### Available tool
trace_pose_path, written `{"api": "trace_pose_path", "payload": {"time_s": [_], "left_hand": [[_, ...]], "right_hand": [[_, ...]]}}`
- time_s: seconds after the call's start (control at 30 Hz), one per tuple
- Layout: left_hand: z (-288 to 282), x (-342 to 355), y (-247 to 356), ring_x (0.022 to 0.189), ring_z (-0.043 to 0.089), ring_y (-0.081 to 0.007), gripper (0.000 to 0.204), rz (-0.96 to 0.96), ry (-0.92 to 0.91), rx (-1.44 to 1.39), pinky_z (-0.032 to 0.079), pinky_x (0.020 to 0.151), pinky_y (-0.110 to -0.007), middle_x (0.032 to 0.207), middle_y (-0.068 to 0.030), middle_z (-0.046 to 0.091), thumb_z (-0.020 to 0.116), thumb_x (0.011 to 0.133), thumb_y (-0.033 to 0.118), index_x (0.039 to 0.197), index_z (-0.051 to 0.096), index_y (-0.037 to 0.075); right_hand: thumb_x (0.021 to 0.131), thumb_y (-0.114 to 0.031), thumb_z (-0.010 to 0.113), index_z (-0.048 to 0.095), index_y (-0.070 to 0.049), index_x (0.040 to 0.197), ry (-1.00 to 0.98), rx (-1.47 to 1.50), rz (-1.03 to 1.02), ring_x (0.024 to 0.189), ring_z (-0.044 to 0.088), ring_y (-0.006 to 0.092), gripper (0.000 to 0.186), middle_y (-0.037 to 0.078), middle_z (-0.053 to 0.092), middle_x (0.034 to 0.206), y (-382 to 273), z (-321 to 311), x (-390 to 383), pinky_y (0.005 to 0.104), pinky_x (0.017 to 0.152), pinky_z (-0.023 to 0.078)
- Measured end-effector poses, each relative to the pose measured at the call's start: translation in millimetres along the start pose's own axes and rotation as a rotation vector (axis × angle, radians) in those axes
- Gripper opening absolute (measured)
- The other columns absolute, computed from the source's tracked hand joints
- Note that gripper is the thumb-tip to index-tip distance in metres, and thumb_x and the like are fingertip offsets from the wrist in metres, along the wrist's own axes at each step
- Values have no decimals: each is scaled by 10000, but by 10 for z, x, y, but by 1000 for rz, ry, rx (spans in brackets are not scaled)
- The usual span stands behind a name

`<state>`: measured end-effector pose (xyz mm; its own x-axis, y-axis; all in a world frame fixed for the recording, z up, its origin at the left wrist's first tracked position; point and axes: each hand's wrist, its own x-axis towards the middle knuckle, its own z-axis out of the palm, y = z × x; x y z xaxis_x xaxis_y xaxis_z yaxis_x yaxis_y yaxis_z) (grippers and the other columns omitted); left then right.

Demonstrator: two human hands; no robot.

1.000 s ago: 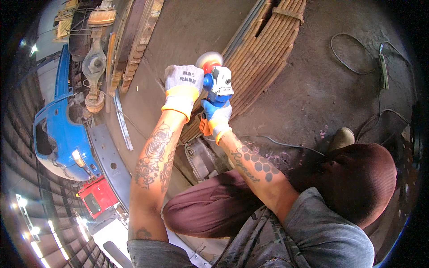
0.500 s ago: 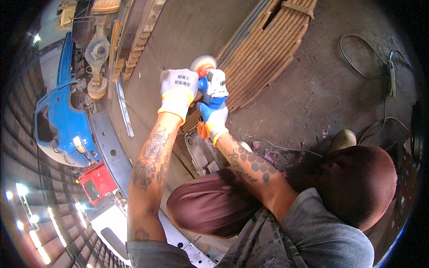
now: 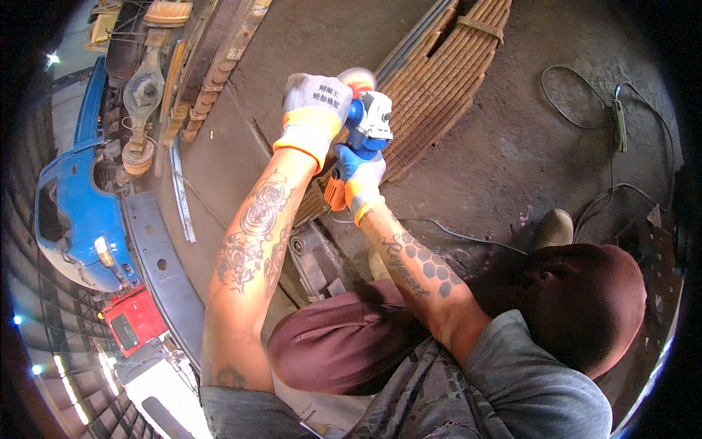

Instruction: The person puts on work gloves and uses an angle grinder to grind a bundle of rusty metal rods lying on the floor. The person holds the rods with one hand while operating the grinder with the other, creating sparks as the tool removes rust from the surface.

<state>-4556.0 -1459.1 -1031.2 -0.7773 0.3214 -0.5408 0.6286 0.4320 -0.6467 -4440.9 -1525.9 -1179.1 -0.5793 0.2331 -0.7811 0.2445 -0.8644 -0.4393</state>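
A blue and white angle grinder (image 3: pixel 376 118) is held in both my gloved hands over a rusty pack of leaf springs (image 3: pixel 442 91). My left hand (image 3: pixel 316 102) is closed in a fist at the side handle, which it mostly hides. My right hand (image 3: pixel 363 175) wraps round the grinder's blue body, with an orange part just below the fingers. The blurred round disc (image 3: pixel 357 76) on the red-orange head lies along the left edge of the leaf pack. Whether it touches the steel I cannot tell. Grey-blue bare metal shows on the pack's far left edge.
A grey metal bracket (image 3: pixel 316 260) lies near my knee. Cables (image 3: pixel 578 121) loop across the floor at right. At left are an axle (image 3: pixel 144 95), more leaf springs (image 3: pixel 219 80), a long steel rail (image 3: pixel 162 256), a blue truck cab (image 3: pixel 88 219) and a red one (image 3: pixel 135 322).
Both hands and the grinder have moved away from me and to the right, farther along the leaf pack. The view has also shifted slightly. Both hands keep their hold.
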Motion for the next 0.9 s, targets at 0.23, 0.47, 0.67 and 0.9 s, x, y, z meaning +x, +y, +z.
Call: {"api": "trace_pose_path", "payload": {"time_s": [0.23,0.47,0.67,0.9], "left_hand": [[-105,18,16,929,809,-293,197,18,-14,-10,616,796,-475,993,-123,820,662,933,180,993,848,152],[13,-139,-27,942,806,-302,201,-58,-101,-42,616,812,-470,992,-125,817,669,923,192,1001,850,151],[-206,49,-14,948,804,-307,181,-33,-79,-18,620,830,-464,995,-123,817,701,907,185,1005,849,149],[-324,181,28,948,804,-309,173,-14,-29,-21,623,827,-464,1004,-123,817,717,905,186,1012,845,138]], "right_hand": [[763,-79,846,705,-64,992,33,16,-16,704,663,182,269,41,720,863,1,-20,28,363,631,530],[722,-144,876,698,-37,1174,-115,-107,95,872,713,219,498,97,765,1006,15,-130,-63,387,828,577],[729,-102,868,690,-40,1173,-57,-140,80,849,710,211,483,83,759,997,-218,-60,87,392,779,582],[720,-77,885,672,-41,1162,-24,29,126,801,698,208,492,79,748,959,-443,-49,109,398,710,582]]}}
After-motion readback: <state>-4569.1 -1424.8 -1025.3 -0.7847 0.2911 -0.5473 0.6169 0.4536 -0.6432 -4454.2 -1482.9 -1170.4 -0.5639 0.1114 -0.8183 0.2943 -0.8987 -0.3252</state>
